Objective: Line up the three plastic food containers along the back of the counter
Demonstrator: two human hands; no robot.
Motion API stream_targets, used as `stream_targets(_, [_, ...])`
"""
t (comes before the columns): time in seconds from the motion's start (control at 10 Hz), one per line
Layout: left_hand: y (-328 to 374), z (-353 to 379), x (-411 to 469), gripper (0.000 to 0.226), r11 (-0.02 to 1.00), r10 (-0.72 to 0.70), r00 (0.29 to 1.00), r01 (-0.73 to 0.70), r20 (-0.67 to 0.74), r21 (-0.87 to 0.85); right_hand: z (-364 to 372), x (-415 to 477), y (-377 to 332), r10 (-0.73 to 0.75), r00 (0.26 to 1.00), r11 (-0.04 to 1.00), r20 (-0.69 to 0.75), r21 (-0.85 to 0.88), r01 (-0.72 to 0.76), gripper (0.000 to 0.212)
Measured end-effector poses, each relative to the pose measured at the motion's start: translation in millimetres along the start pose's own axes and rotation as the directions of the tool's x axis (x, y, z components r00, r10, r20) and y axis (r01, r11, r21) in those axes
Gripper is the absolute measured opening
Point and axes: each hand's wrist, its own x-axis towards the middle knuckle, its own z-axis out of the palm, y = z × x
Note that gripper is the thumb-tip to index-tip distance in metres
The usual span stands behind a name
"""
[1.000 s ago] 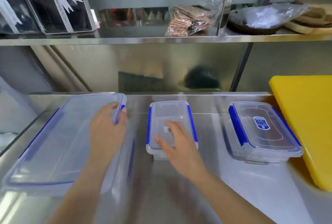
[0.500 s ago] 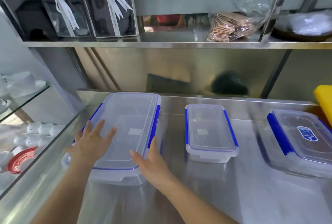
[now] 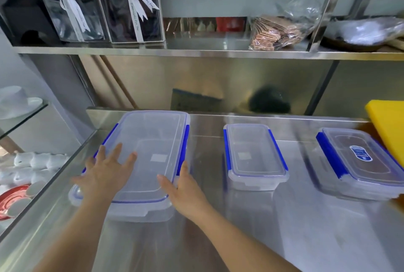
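Head view, downward (close) over counter (image 3: 284,217)

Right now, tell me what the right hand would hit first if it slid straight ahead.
The right hand points toward the back wall, already alongside the big container. Its thumb would probably rub that box's blue side clip first; depth is unclear.

Commercial kitchen: stainless counter (image 3: 284,217), steel shelf (image 3: 196,52).

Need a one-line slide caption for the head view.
Both hands, left hand and right hand, flat on the large container; two smaller containers sit rightward on the steel counter.
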Motion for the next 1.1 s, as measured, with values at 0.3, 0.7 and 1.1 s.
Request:
stream_targets(0.3, [53, -23, -52, 0.042, 0.779, 0.219, 0.892, -0.403, -0.395, -0.480, -120, -18, 54, 0.025, 0.536, 0.990, -0.844, -0.054, -0.131, 0.036])
stream_targets(0.7, [164, 84, -125, 0.042, 0.665, 0.496, 0.826, -0.161, 0.270, -0.730, -155, -32, 100, 0.258, 0.718, 0.958, -0.647, 0.071, -0.279, 0.037])
stream_targets(1.1, [160, 81, -117, 0.058, 0.709, 0.490, 0.823, -0.184, 0.288, -0.681, -158, -37, 105, 0.180, 0.715, 0.961, -0.675, -0.035, -0.276, 0.054])
